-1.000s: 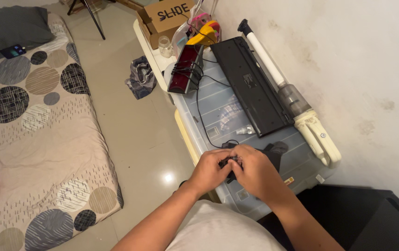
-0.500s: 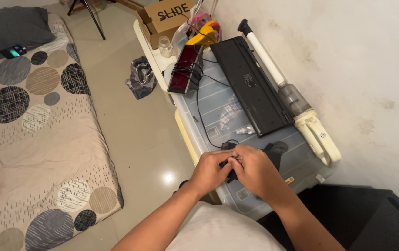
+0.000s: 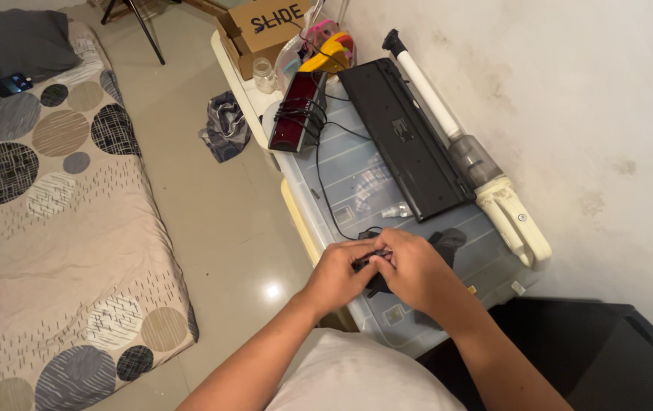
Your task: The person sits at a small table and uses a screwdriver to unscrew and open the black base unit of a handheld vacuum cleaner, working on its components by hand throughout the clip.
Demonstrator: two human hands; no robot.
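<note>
The storage box lid point(image 3: 357, 179) is showing as translucent ribbed plastic with a dull sheen. Lying on it, the keyboard point(image 3: 406, 137) is looking like matt black plastic, and beside that the handheld vacuum point(image 3: 494, 194) is showing smooth cream plastic with a clear smoky section. At the lid's far end, the cardboard box point(image 3: 265, 27) is looking like plain brown matt board. Left of the lid, the floor point(image 3: 227, 221) is gleaming as glossy tile, and the mattress point(image 3: 60, 221) is wearing soft printed cloth.
</note>
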